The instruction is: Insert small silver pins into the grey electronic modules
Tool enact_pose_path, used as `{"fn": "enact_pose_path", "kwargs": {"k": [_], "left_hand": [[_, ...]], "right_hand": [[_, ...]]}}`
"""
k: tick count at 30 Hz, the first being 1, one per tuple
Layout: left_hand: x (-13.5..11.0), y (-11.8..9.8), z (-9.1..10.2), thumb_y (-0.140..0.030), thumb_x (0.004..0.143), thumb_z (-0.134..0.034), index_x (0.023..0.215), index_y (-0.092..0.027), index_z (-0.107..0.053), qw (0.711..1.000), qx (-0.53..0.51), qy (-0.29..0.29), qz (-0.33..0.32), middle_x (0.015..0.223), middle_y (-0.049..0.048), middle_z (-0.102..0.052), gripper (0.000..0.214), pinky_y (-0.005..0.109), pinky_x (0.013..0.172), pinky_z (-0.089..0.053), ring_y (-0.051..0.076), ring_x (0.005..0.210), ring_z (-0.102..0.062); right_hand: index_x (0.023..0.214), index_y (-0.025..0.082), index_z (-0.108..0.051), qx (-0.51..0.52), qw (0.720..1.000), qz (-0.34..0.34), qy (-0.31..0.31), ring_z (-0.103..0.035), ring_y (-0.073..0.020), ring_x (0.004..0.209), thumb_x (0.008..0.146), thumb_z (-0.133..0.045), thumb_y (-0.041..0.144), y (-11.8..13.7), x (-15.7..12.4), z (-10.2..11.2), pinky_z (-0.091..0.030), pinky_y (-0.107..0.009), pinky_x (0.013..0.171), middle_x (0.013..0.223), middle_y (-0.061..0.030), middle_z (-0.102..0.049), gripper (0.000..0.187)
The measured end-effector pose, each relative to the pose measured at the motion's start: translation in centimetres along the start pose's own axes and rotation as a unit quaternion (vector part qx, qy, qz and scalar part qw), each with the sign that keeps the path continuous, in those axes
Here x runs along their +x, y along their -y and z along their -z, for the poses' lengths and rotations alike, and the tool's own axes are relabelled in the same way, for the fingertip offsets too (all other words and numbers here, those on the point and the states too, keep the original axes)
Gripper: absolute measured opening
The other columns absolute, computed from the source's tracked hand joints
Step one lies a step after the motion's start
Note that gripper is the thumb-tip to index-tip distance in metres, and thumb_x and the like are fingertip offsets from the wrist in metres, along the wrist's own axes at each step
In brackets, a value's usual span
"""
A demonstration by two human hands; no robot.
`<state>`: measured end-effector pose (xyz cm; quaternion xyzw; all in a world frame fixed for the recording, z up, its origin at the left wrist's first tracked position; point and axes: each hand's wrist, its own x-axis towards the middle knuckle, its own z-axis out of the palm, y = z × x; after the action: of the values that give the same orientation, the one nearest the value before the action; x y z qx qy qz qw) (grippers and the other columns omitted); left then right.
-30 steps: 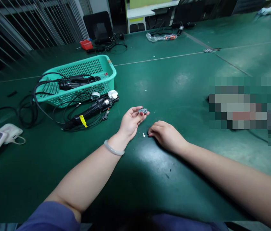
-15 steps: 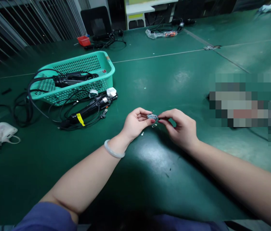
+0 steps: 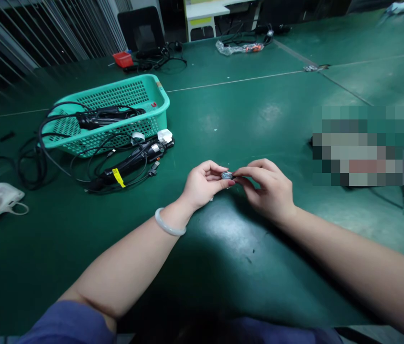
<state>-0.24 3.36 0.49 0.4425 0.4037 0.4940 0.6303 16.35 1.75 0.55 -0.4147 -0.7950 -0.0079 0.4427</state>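
My left hand (image 3: 203, 184) pinches a small grey-blue electronic part (image 3: 227, 176) between thumb and fingertips, just above the green table (image 3: 223, 119). My right hand (image 3: 268, 188) meets it from the right, its thumb and forefinger closed on the same part. What else the right fingers hold, if anything, is too small to see. A pale bangle (image 3: 168, 224) circles my left wrist.
A teal plastic basket (image 3: 130, 95) with black cables stands at the left, and a black electric screwdriver (image 3: 133, 160) with a yellow tag lies in front of it. A white device (image 3: 6, 197) lies at the far left edge. Blurred patches cover the right side.
My right hand rose from the table and came up to the part in my left hand; both hands now pinch it together. A tiny piece seen below the hands half a second ago no longer shows.
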Motion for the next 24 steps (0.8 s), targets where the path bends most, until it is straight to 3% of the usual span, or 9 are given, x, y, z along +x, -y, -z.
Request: {"fn": "enact_pose_path", "kwargs": {"k": [3,6,11,18,24], "left_hand": [[0.0,0.2,0.1,-0.020,0.044,-0.086,0.074,-0.015,-0.059,1.000,-0.006,0.001,0.000,0.073,-0.0006,-0.069,0.041,0.031,0.080,-0.051,0.011,0.071,-0.066],[0.3,0.4,0.3,-0.021,0.048,-0.086,0.076,-0.014,-0.059,0.999,-0.036,0.007,0.009,0.072,-0.0011,-0.069,0.039,0.033,0.086,-0.049,0.011,0.072,-0.066],[0.8,0.3,0.5,-0.016,0.062,-0.078,0.082,-0.015,-0.057,0.994,-0.096,-0.036,0.046,0.074,-0.0006,-0.070,0.028,0.028,0.085,-0.049,0.010,0.075,-0.067],[0.8,0.1,0.5,-0.007,0.077,-0.063,0.085,-0.014,-0.056,0.988,-0.125,-0.083,0.045,0.077,0.0003,-0.069,0.013,0.023,0.083,-0.049,0.008,0.078,-0.068],[0.8,0.1,0.3,-0.005,0.074,-0.065,0.086,-0.014,-0.056,0.989,-0.112,-0.082,0.047,0.077,0.0000,-0.069,0.017,0.026,0.087,-0.048,0.009,0.078,-0.068]], "right_hand": [[0.085,0.027,-0.069,-0.040,0.999,0.001,-0.002,-0.061,-0.0212,0.082,0.084,-0.060,0.027,-0.2,0.1,0.0,-0.044,-0.040,0.077,0.078,-0.0034,-0.068,0.009],[0.091,0.030,-0.069,-0.070,0.997,0.022,0.007,-0.061,-0.0231,0.090,0.085,-0.059,0.026,-0.4,0.1,0.1,-0.038,-0.045,0.086,0.079,-0.0008,-0.072,0.012],[0.104,0.030,-0.066,-0.064,0.997,0.026,0.019,-0.056,-0.0248,0.100,0.087,-0.055,0.021,0.6,-0.5,0.6,-0.038,-0.044,0.085,0.108,-0.0006,-0.071,0.023],[0.098,0.021,-0.070,0.007,0.968,0.054,0.244,-0.051,-0.0219,0.088,0.088,-0.055,0.023,2.1,-1.1,-1.9,-0.041,-0.037,0.078,0.095,-0.0054,-0.070,0.018],[0.078,0.017,-0.070,-0.014,0.965,0.002,0.261,-0.048,-0.0197,0.076,0.087,-0.055,0.018,1.6,-0.6,-3.1,-0.043,-0.034,0.077,0.079,-0.0065,-0.067,0.018]]}}
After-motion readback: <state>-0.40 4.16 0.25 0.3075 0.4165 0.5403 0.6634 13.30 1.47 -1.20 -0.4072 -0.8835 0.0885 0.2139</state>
